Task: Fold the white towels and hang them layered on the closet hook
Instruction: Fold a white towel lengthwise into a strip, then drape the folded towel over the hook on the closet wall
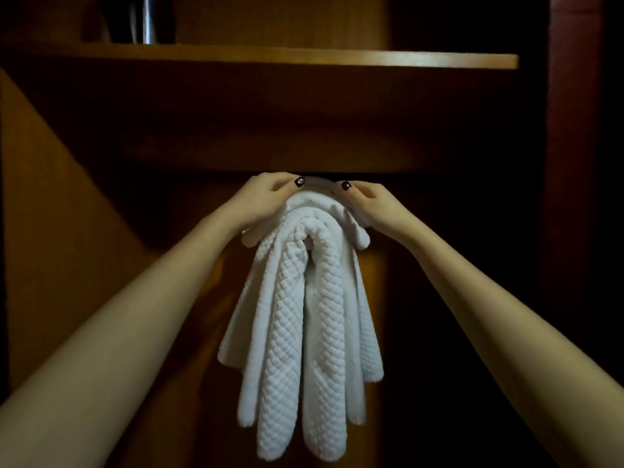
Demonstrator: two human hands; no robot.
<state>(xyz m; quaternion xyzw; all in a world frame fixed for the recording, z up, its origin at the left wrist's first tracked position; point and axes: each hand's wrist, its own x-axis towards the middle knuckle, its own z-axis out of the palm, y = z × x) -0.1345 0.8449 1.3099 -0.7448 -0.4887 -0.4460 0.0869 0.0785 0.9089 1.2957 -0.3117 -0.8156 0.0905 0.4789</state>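
Hanging step, nearly done: the white towels (304,315) droop layered just below the wooden shelf (304,59), the hook hidden. Left hand (266,197) and right hand (371,206) curl their fingers (285,187) round the bundle's top. Next, probably: seat it on the hook, then release gently.

Single view, head-worn, wide-angle. Looks forward into a dark wooden closet with the white towels (304,315) at frame centre. Close range: the left hand (266,197) and right hand (371,204) reach the top of the towels, forearms entering from the bottom corners. Shelf (270,59) runs above the towels, near the top edge.
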